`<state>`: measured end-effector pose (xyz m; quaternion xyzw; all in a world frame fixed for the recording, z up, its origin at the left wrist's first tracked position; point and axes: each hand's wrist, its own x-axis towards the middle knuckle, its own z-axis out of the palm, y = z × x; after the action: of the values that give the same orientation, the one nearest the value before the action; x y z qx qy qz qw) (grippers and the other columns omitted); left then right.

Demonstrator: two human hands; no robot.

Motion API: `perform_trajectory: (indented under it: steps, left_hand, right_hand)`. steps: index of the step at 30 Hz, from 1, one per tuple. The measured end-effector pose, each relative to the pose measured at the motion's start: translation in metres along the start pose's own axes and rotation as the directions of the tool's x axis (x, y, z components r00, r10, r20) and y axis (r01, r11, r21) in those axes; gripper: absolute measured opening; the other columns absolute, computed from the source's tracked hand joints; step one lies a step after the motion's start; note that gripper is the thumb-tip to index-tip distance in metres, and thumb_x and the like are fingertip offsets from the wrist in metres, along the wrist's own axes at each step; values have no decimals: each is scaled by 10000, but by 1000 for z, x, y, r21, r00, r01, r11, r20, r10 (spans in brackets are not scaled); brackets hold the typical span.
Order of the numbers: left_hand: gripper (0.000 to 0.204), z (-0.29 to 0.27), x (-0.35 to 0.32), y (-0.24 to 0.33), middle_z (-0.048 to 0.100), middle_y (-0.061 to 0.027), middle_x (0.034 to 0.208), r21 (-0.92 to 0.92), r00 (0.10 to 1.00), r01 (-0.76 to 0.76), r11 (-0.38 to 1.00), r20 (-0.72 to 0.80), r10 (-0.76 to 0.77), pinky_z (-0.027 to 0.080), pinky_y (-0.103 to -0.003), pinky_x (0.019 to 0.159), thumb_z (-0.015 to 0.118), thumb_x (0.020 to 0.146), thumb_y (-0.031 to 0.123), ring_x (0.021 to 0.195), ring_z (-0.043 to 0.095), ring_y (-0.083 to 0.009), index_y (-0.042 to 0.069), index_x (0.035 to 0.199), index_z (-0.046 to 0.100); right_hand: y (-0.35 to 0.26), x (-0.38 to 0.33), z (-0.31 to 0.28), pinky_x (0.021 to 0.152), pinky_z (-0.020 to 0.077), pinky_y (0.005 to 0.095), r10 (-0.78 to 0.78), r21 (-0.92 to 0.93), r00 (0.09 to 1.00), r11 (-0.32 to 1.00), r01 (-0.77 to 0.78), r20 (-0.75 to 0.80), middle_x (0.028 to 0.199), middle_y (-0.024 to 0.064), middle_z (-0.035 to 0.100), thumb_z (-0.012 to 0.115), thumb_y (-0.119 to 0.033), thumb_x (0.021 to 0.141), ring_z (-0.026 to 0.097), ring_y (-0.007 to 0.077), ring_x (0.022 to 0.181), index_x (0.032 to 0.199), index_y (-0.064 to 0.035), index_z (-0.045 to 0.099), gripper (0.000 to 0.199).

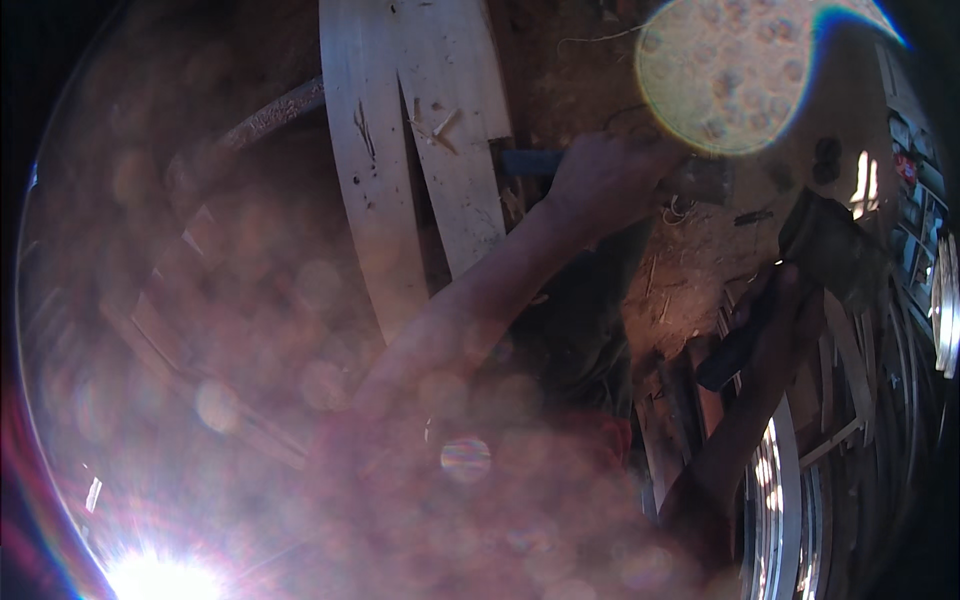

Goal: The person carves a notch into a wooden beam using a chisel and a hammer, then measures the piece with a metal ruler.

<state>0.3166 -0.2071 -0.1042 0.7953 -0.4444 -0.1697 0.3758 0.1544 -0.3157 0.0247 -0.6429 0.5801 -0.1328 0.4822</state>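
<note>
My left hand [615, 175] is closed at the upper middle, its fingers dim and partly hidden. A blue bar, like a tool handle [530, 162], sticks out from its wrist side, and a greyish block [705, 180] lies just past its fingers. Lower on the right, my right hand [785, 305] grips a mallet. The mallet's thick dark head [835, 245] is above the hand, and the dark handle end [725, 365] shows below it. Between the hands is a brown surface [680, 270] strewn with shavings. Glare blurs the lower left.
Two pale planks [380, 200] run lengthwise left of my left hand, with a dark gap between them and wood chips [437, 130] on top. A rough stick [270, 115] lies farther left. Several wood strips [850, 400] lean at the right. A bright lens spot covers the top right.
</note>
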Motion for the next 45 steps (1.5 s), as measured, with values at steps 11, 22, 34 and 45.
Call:
perform_trajectory:
  steps: [11, 22, 34, 45]
  left_hand:
    - [306, -7, 3, 11, 697, -80, 789, -11, 999, -24, 1000, -21, 24, 533, -431, 621, 720, 782, 268, 755, 706, -286, 202, 1068, 635]
    - [396, -9, 2, 5, 706, -87, 793, 38, 998, 29, 999, 61, -31, 538, -468, 624, 721, 742, 257, 712, 697, -312, 216, 1126, 632]
    - [309, 2, 6, 4, 714, -122, 857, 97, 996, 63, 993, 62, -70, 564, -471, 687, 711, 802, 317, 791, 706, -348, 182, 1077, 677]
    - [263, 6, 12, 27, 720, -134, 930, 143, 936, 95, 985, 324, -138, 568, -457, 726, 700, 806, 176, 879, 711, -339, 122, 1063, 683]
  right_hand:
    - [-23, -12, -4, 465, 428, 246, 120, -181, 992, 976, -124, -33, 729, 24, 585, 564, -279, 1021, 532, 105, 504, 975, -47, 567, 236]
    - [-6, 0, 2, 487, 433, 261, 40, -167, 988, 986, -15, 148, 694, 22, 564, 598, -324, 997, 520, 98, 513, 972, -36, 554, 293]
    - [-17, 25, -8, 453, 428, 260, 110, -365, 907, 930, 51, 405, 679, 16, 527, 571, -302, 1012, 512, 94, 503, 922, -57, 514, 266]
    - [13, -3, -30, 427, 435, 266, 48, -22, 952, 999, -43, 303, 672, 31, 522, 554, -239, 1026, 514, 119, 470, 917, -62, 493, 216]
